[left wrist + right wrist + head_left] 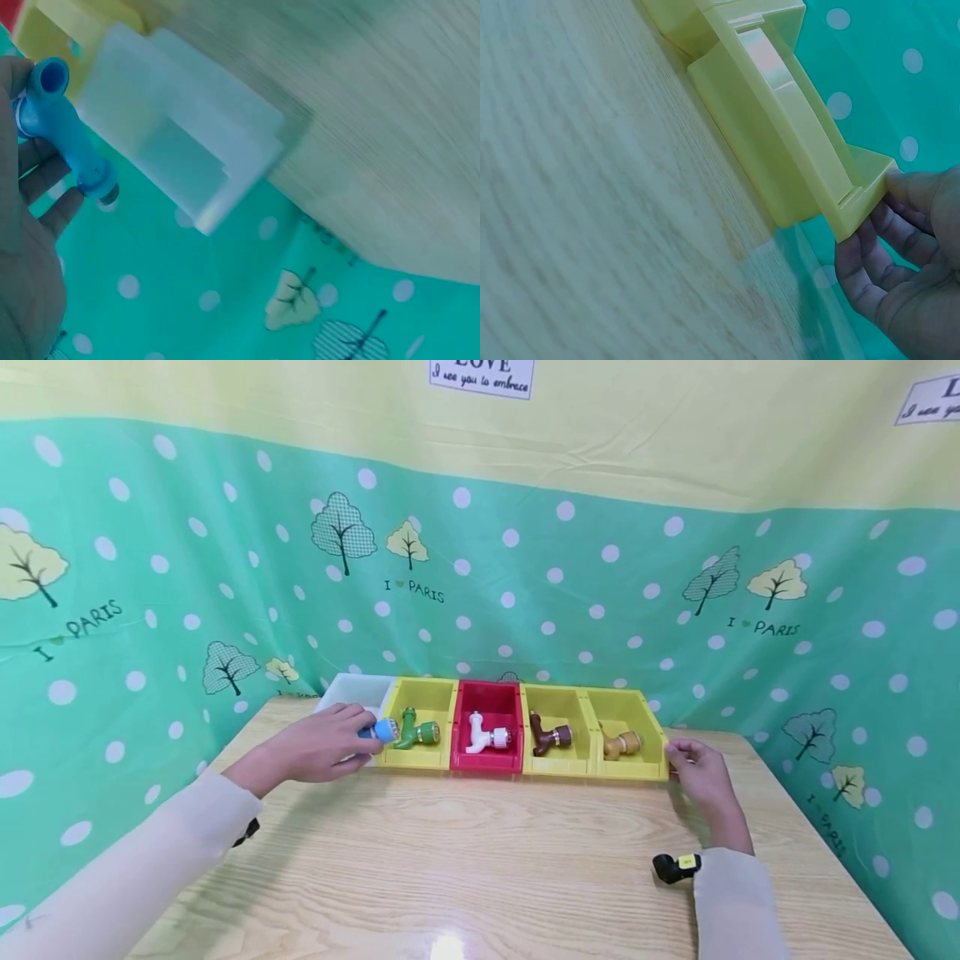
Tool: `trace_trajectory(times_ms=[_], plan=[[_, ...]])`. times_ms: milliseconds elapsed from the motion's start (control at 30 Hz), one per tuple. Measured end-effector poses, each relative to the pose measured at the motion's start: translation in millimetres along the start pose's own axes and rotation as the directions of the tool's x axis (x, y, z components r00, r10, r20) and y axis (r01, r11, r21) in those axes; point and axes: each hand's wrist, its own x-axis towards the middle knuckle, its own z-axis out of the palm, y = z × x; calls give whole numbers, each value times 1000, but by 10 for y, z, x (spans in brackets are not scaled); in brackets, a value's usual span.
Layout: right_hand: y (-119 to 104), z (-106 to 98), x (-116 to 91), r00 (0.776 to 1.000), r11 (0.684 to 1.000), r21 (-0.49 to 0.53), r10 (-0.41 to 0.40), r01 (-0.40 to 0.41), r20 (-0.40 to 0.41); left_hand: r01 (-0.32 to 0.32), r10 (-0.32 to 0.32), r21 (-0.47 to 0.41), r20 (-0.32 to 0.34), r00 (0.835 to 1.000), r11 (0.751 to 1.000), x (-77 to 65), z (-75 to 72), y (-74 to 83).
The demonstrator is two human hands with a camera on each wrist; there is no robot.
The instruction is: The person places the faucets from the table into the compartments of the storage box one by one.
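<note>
My left hand (326, 745) grips a blue plastic tap (69, 135) between thumb and fingers, in front of the translucent white bin (217, 97) at the row's left end. In the left wrist view the tap's open spout and threaded end show. My right hand (703, 777) pinches the front corner of the rightmost yellow bin (810, 150), thumb on one side and fingers on the other. Other bins hold a green tap (417, 732), a white tap (487, 735), a dark brown tap (550, 735) and a tan tap (621, 744).
The joined bins stand along the back of a wooden table (480, 852); the middle one is a red bin (487, 692). Behind and beside the table hangs a green and yellow patterned curtain (525, 568).
</note>
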Motion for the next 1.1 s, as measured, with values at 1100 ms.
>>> trace_trajectory(times_ms=[1100], plan=[[-49,14,-17,1000,1000,-3,1,-1,-7,105,-100,-20,186,977,994,-11,403,-646]])
